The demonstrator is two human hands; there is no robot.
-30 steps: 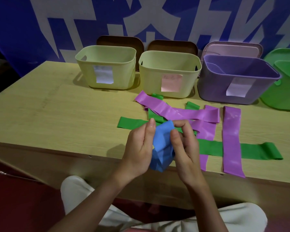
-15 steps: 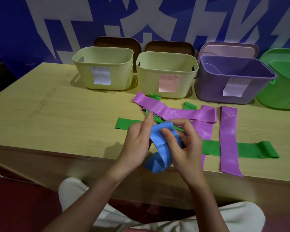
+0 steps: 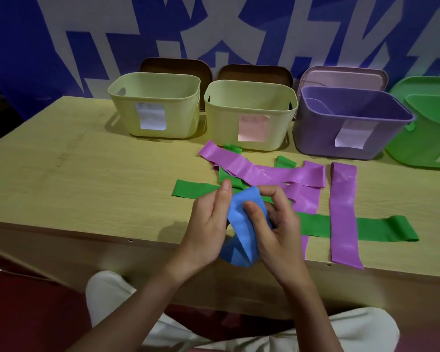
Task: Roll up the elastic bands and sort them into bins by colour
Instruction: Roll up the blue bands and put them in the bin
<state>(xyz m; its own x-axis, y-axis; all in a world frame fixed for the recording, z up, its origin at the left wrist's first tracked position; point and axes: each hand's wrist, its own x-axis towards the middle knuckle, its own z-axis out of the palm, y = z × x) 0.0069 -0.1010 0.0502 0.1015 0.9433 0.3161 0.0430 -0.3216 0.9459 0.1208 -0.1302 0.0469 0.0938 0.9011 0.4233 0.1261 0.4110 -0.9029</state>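
Blue flat elastic band (image 3: 241,224), pinched between both hands (image 3: 244,224) above the desk (image 3: 87,174) edge: keep the roll tight (tail hangs loose).

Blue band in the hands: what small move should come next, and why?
Probably another turn of rolling. Both hands, left and right, pinch the blue band, but a loose tail hangs below them at the table edge, so it looks too unrolled to bin.
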